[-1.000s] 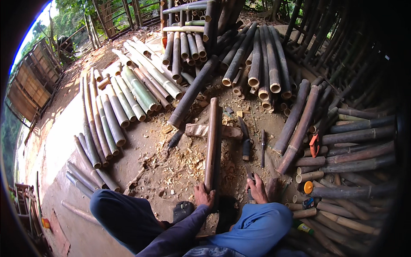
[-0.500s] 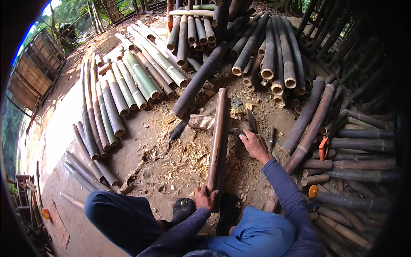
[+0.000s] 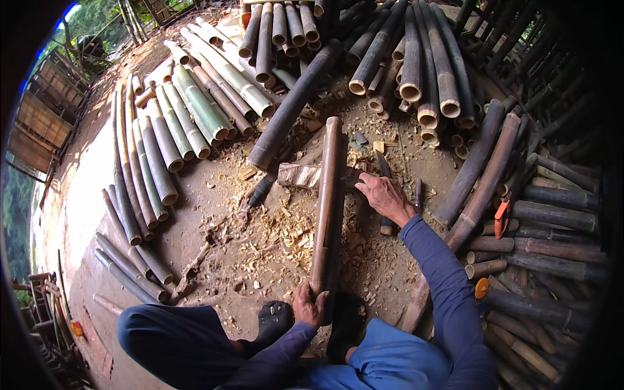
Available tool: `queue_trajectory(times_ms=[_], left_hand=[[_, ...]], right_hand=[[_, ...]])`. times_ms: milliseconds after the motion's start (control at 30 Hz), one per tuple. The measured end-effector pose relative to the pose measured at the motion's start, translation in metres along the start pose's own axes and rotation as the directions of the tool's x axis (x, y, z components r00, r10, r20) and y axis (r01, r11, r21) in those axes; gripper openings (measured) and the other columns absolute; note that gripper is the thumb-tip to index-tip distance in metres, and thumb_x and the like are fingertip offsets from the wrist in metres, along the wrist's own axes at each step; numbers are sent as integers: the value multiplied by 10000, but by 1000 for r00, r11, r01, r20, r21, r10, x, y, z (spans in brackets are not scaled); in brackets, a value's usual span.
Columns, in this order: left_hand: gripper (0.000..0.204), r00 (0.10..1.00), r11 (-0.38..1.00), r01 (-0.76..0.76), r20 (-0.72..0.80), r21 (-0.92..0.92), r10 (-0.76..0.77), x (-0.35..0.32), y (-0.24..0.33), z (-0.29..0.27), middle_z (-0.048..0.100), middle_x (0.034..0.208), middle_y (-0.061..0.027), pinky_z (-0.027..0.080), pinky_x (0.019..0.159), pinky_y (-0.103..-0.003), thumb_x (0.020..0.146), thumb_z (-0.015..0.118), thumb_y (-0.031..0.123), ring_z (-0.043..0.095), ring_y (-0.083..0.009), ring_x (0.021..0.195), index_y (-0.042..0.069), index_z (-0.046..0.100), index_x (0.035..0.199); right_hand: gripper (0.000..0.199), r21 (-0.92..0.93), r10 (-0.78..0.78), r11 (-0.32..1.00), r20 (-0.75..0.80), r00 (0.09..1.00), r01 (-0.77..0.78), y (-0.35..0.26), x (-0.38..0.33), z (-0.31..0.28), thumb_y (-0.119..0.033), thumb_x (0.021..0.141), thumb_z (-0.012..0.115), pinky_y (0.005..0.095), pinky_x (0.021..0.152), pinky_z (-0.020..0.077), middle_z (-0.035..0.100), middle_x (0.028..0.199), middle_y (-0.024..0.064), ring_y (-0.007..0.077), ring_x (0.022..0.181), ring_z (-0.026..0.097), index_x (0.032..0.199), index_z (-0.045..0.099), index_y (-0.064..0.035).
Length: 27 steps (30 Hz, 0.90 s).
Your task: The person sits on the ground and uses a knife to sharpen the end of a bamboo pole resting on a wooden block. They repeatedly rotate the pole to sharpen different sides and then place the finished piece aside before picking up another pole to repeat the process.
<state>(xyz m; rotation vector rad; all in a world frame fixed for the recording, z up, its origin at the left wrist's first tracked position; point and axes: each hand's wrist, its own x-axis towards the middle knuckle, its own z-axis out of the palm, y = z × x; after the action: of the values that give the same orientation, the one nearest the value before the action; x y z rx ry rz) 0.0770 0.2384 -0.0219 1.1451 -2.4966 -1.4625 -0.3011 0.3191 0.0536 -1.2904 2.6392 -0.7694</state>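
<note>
Left hand [image 3: 311, 305] grip clenched around near end of brown bamboo pole [image 3: 328, 201]. Right hand [image 3: 385, 197], fingers loose, rests beside pole on wooden block [image 3: 300, 175], grasping nothing.

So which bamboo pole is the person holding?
The brown bamboo pole lying alone across the wood chips; the left hand grips its near end. All others lie untouched in piles.

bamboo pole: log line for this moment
left hand: grips bamboo pole near end | right hand: on wood block | ground: shavings
</note>
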Motion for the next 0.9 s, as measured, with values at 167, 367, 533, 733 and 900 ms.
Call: queue_trajectory(times_ms=[167,367,533,733,900], left_hand=[[620,999,1000,-1,41,5,1,0,1,0,679,1242,-278,544,951,-523,908,824,321,665,-491,1124,-20,597,1374],[592,1000,1000,-16,1,3,16,0,3,-1,679,1215,-280,541,943,-527,919,811,316,665,-492,1112,-4,593,1367],[578,1000,1000,-19,14,17,19,1,-1,0,675,1208,-282,540,942,-529,922,806,302,662,-493,1113,6,588,1368],[578,999,999,-46,-1,21,46,0,-2,2,669,1211,-284,543,932,-533,922,808,310,662,-501,1100,-5,588,1353],[565,1000,1000,-28,10,5,28,0,-1,0,668,1214,-285,545,929,-532,924,805,309,662,-504,1101,-9,596,1342]], right_hand=[[199,-333,-21,940,147,989,70,2,-6,-20,-228,1049,609,558,641,517,713,828,235,441,811,722,949,610,-56],[259,1,117,993,27,993,-117,-39,-45,-44,-287,1094,600,542,663,546,712,855,244,472,834,714,1029,622,-38],[230,70,50,996,91,995,-56,-60,-107,-2,-266,1083,630,536,625,530,688,797,216,461,786,703,992,591,-59],[203,50,-13,999,113,994,7,-73,-143,17,-240,1047,675,541,601,536,681,779,199,441,740,706,964,600,-71],[202,42,-10,999,103,995,6,-76,-131,17,-234,1039,684,534,591,534,669,767,193,436,730,705,949,603,-73]])
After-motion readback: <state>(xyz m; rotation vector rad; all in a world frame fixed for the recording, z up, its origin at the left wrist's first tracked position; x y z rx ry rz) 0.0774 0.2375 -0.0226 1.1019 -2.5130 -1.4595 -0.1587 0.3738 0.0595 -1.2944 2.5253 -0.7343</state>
